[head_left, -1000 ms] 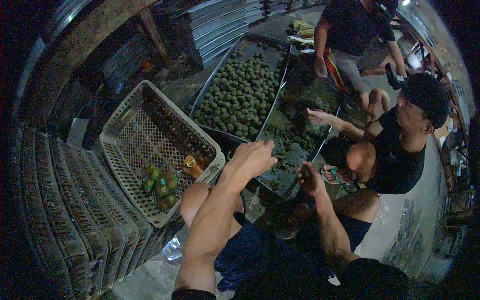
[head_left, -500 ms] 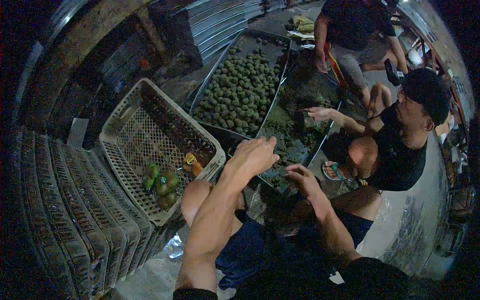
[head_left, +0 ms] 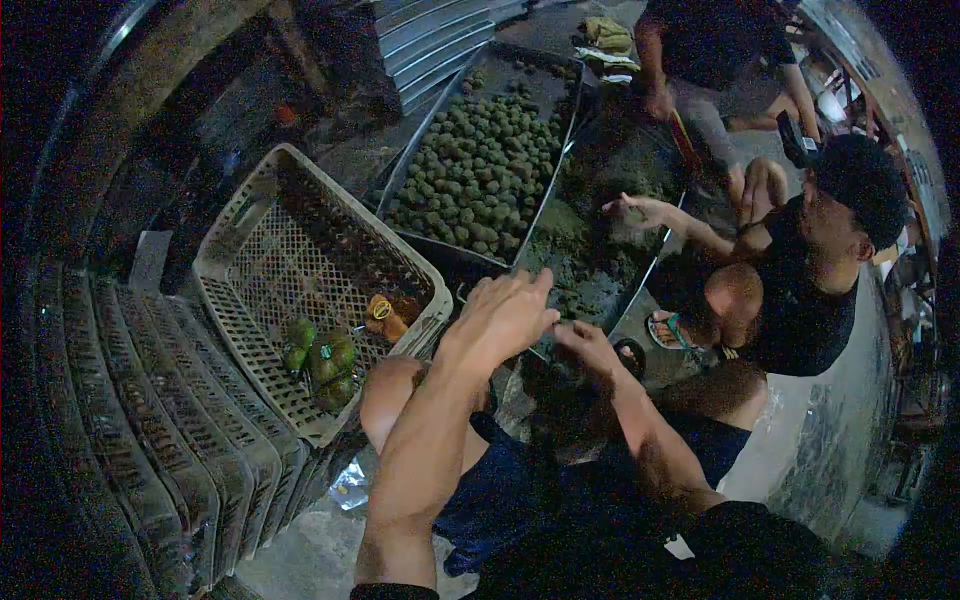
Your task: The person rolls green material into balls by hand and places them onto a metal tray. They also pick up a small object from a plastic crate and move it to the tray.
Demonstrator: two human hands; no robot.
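My left hand [head_left: 503, 312] hangs palm down over the near end of a tray of dark green, paste-like stuff [head_left: 570, 285]. Its fingers are bent but apart, and its underside is hidden. Close beside it on the right, my right hand [head_left: 590, 348] has its fingers curled together, their tips near my left thumb. Whatever those fingers may hold cannot be made out. Just beyond my left hand stands a metal tray [head_left: 405, 238] with many dark green, rounded balls [head_left: 480, 165] in it.
At left, a plastic crate [head_left: 225, 250] holding green fruits [head_left: 330, 365] and a brown item [head_left: 385, 318] tops a crate stack [head_left: 150, 420]. A co-worker [head_left: 800, 270] squats at right, a hand [head_left: 640, 212] over the paste. Another person [head_left: 710, 60] sits at the far end.
My right hand has moved up and left, closer to my left hand, which stays nearly in place. The squatting co-worker's hand has turned and shifted slightly. The whole view has tilted a little.
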